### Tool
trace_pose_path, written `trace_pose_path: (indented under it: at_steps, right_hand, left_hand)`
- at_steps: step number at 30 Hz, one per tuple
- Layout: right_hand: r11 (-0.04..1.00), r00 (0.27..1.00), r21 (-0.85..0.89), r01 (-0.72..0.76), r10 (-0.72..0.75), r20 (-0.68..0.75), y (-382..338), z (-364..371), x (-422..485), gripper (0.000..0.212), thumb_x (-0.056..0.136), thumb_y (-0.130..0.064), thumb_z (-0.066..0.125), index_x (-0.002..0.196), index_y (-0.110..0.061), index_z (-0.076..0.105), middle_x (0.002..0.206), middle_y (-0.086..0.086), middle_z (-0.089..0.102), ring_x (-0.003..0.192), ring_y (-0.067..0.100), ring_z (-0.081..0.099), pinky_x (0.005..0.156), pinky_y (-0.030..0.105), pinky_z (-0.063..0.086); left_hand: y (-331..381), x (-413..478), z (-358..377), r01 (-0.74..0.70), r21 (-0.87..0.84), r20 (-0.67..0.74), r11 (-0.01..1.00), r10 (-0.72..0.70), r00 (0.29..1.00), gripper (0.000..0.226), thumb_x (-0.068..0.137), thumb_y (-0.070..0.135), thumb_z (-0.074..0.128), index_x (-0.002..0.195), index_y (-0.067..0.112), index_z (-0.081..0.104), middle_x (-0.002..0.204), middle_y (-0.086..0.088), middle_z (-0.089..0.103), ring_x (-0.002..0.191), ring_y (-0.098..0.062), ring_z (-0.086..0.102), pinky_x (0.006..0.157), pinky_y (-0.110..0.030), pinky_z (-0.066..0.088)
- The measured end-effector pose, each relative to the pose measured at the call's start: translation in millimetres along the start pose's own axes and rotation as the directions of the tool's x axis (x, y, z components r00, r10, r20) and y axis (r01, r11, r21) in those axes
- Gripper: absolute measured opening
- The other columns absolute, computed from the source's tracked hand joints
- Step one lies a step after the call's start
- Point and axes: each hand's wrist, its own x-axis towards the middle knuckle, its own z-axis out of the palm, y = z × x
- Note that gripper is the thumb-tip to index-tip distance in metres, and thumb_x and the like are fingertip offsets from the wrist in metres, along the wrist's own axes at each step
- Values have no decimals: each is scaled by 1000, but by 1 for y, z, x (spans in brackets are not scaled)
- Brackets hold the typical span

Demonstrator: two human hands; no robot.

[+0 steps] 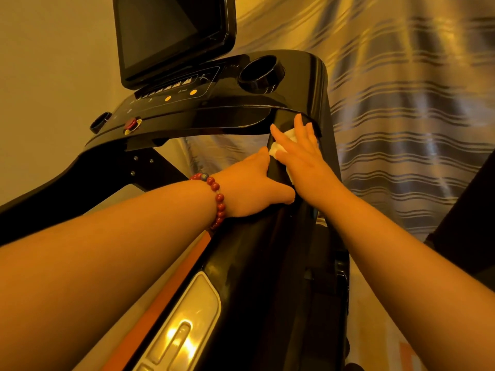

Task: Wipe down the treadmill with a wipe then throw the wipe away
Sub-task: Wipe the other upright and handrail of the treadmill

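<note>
With spread fingers [298, 124] our right hand [305, 162] presses the wipe [276, 150] flat; our left hand [251, 188] grips the treadmill rail [267, 236]. We should keep pressure even.

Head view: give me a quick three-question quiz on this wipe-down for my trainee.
1. True or false: the right hand presses the wipe with straight fingers.
2. Which wrist wears the bracelet? A) left B) right
3. Short answer: what does the left hand grip?

Key: 1 true; 2 A; 3 the rail, just below the wipe.
</note>
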Motion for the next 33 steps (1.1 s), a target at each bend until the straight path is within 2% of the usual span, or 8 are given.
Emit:
trace_pose_path:
  at_steps: [3, 7, 10, 13, 16, 22, 27, 33]
  right_hand:
    - [990, 1000, -139, 15, -11, 28, 4, -11, 22, 67, 99, -15, 48, 155, -22, 12, 158, 23, -15, 142, 47, -18, 113, 62, 1]
    - [970, 999, -242, 37, -27, 44, 13, -22, 50, 65, 98, -11, 46, 155, -20, 14, 158, 23, -12, 142, 48, -17, 112, 64, 0]
    - [946, 993, -301, 118, -110, 43, 18, -19, 47, 69, 95, -8, 53, 154, -18, 18, 159, 21, -7, 143, 48, -13, 112, 65, 4]
    - [961, 975, -164, 223, -224, 15, 23, -7, 27, 58, 101, -18, 44, 153, -21, 18, 161, 15, 2, 146, 40, -9, 114, 59, 1]
    - [982, 982, 8, 191, -191, 3, 25, -10, 28, 51, 102, -33, 26, 151, -28, 18, 162, 6, 5, 148, 29, -9, 116, 50, -7]
    - [978, 989, -148, 145, -147, -4, 33, -11, 55, 55, 102, -17, 38, 153, -23, 18, 162, 13, 2, 147, 39, -10, 115, 59, -2]
    - [972, 965, 14, 233, -230, -125, 31, 14, 17, 53, 100, -24, 43, 147, -20, 21, 158, 19, 17, 146, 44, 4, 114, 67, 9]
    - [986, 982, -52, 161, -165, -87, 46, 5, 49, 54, 98, -10, 48, 149, -15, 32, 161, 17, 9, 146, 44, -6, 113, 67, -1]
  left_hand:
    - [0, 2, 1, -18, -29, -16, 999, 18, 1000, 66, 85, 29, 67, 140, 24, 31, 104, 5, 55, 80, -7, 55, 62, -20, 47]
    - [-3, 5, 1, -5, -34, -21, 999, 4, 1000, 69, 84, 32, 68, 141, 25, 32, 119, -1, 56, 93, -16, 58, 78, -30, 53]
    - [-4, 6, 2, -4, -56, -21, 998, 3, 1000, 67, 84, 32, 68, 140, 26, 33, 117, -1, 57, 89, -14, 58, 74, -26, 52]
    - [-4, 6, 1, -1, -60, -27, 998, -1, 1000, 67, 84, 33, 68, 140, 27, 31, 109, 2, 57, 84, -10, 57, 66, -22, 49]
    - [-2, 5, 1, 2, -60, -23, 998, -3, 1000, 71, 85, 32, 68, 143, 27, 28, 110, 3, 56, 84, -9, 56, 66, -21, 49]
    - [-3, 6, 0, 5, -51, -6, 999, -5, 1000, 76, 84, 33, 69, 145, 25, 25, 124, 0, 54, 96, -16, 58, 77, -27, 51]
    - [-2, 7, -1, -18, -17, -12, 1000, 18, 1000, 77, 85, 33, 68, 146, 20, 23, 111, 7, 47, 88, -6, 53, 76, -22, 49]
    - [-1, 10, 0, -14, 6, -4, 1000, 14, 1000, 82, 85, 33, 68, 148, 22, 17, 129, 1, 47, 99, -13, 56, 78, -23, 51]
